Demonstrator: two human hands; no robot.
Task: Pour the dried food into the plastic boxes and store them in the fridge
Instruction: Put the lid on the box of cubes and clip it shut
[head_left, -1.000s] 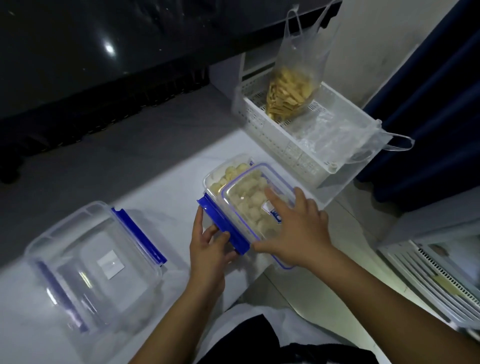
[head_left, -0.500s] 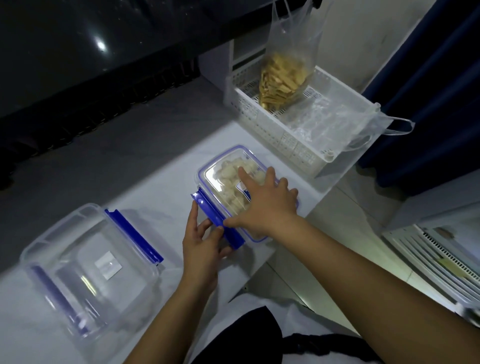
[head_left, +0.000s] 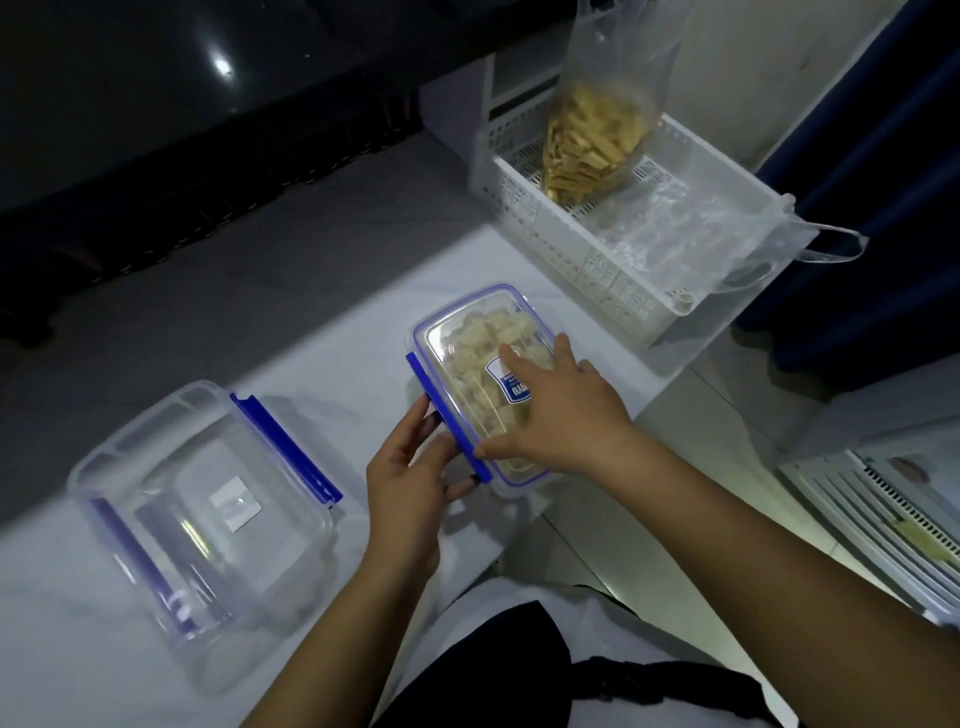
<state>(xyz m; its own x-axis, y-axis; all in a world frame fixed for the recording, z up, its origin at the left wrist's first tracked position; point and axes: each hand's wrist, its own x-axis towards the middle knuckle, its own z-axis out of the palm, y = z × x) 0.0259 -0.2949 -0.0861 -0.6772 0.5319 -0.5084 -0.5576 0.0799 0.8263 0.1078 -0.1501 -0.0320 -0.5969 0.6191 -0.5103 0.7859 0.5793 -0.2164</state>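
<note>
Rigid, light filled box (head_left: 480, 382): right hand (head_left: 561, 415) presses its lid flat; left hand (head_left: 415, 475) pinches the nine-o'clock blue latch (head_left: 447, 423).

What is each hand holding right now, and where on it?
Left hand grips the blue side clip of the filled box; right hand presses flat on its lid.

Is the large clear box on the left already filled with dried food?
No: the large clear box is empty, only a white label showing through its bottom.
</note>
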